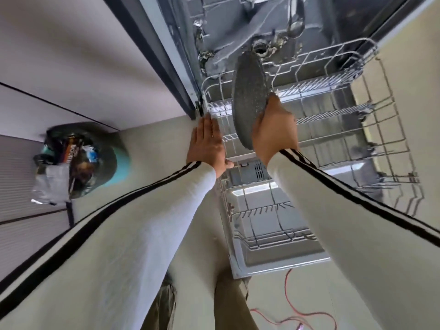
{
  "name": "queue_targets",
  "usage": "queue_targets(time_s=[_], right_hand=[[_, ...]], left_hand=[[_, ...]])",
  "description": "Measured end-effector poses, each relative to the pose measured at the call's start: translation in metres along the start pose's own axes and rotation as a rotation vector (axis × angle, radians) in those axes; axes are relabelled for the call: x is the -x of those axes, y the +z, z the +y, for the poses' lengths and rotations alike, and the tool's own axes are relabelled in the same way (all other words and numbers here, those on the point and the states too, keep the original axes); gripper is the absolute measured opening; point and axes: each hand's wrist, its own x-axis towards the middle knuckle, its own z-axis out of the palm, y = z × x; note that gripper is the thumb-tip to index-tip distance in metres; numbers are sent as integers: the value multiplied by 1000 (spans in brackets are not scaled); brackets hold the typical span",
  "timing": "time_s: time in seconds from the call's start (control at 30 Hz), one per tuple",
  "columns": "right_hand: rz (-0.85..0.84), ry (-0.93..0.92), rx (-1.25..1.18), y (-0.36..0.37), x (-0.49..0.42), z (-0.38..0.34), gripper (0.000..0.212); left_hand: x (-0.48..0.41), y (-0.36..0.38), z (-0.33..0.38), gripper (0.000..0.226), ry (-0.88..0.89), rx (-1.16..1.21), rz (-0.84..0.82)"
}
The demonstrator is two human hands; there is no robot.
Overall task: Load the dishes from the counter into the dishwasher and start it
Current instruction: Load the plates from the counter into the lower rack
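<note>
I look straight down at an open dishwasher with its lower wire rack (352, 120) pulled out over the lowered door (269, 256). My right hand (273, 132) grips the near edge of a dark speckled grey plate (248, 96), which stands on edge over the rack's left part. My left hand (207, 144) is flat with straight fingers at the rack's left rim, beside the plate and holding nothing. A spoon (296, 25) lies deeper inside the machine.
A teal bin (112, 160) lined with a dark bag full of rubbish stands on the floor at the left. Grey cabinet fronts (71, 67) run along the left. A red cord (292, 313) lies on the floor near my legs.
</note>
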Motion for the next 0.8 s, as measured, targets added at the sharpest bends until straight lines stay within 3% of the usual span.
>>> queue_targets(time_s=[0.13,0.3,0.43,0.5,0.6,0.73,0.8], right_hand=[[-70,-108,62,20,-13,-21,40],[-155,-96,149,34,-25,-47,39],[-285,-28,312,49,-22,-63,47],[-334,22,351,65,-17,-62,41],[-359,85,315,84,-7,-50,19],[-421,129,220,95,-3,-29,33],[-447,217,120,98,3,-13,29]], left_hand=[[-14,4,-18,138,-15,13,-86],[-25,5,-30,138,29,30,-99],[-33,9,-36,131,45,61,-114],[-35,12,-35,120,56,58,-104],[-38,17,-37,107,83,82,-84],[-36,24,-41,127,112,72,-50],[-33,25,-41,131,125,50,-39]])
